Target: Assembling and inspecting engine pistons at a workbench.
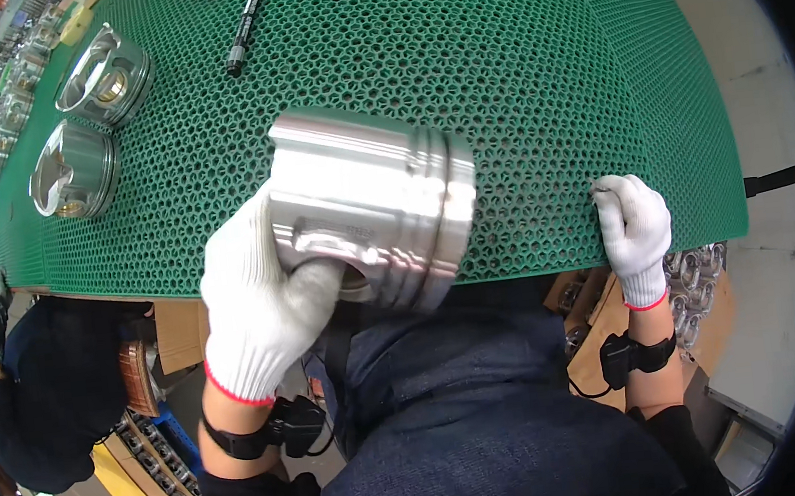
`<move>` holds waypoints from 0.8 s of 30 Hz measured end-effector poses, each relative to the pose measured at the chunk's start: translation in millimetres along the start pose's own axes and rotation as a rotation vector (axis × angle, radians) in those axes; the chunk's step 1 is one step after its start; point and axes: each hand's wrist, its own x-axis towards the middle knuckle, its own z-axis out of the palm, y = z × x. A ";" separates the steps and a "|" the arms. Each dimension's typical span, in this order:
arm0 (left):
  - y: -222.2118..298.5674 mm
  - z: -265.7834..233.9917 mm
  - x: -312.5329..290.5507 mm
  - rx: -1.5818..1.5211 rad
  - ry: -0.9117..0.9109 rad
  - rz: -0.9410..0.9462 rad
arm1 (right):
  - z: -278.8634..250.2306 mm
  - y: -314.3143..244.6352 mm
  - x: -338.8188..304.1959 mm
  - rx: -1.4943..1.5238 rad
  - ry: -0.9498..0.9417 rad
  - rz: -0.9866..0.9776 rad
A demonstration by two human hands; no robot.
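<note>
My left hand (262, 296), in a white knit glove with a red cuff, grips a shiny metal piston (363, 193) at its skirt end. The piston is tilted on its side above the near edge of the green mat (536, 88), its ring grooves toward the right. My thumb lies by the pin hole, and the fingers behind the piston are hidden. My right hand (635, 223), gloved the same way, rests at the mat's near right edge with its fingers curled in. I see nothing held in it.
Two more pistons, one (74, 170) nearer and one (107, 80) farther, stand on the mat at left. A black marker (246, 29) lies at the far side beside other markers. Boxes with pistons (697, 289) are below the right edge. Another person (54, 391) is at far left.
</note>
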 end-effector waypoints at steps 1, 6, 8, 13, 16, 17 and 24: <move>8.3 -2.4 1.1 0.293 0.017 0.159 | 0.5 2.2 0.6 0.001 0.004 0.006; 4.9 2.9 18.0 0.667 0.318 0.895 | -7.7 1.5 0.0 0.023 0.004 0.017; -47.6 12.1 27.5 0.478 0.588 0.707 | -9.0 -1.5 -1.2 0.034 0.012 0.034; -17.2 14.7 46.7 0.231 0.118 0.286 | -13.6 -1.4 4.3 0.251 -0.011 0.007; 34.6 37.4 33.1 0.489 0.107 0.697 | -20.7 -11.4 3.4 0.543 -0.151 -0.042; 50.8 46.0 25.9 0.578 0.053 0.802 | -21.8 -19.0 6.1 0.644 -0.201 -0.065; 67.1 83.8 19.1 0.850 0.061 0.857 | -30.0 -41.8 12.6 0.829 -0.333 0.234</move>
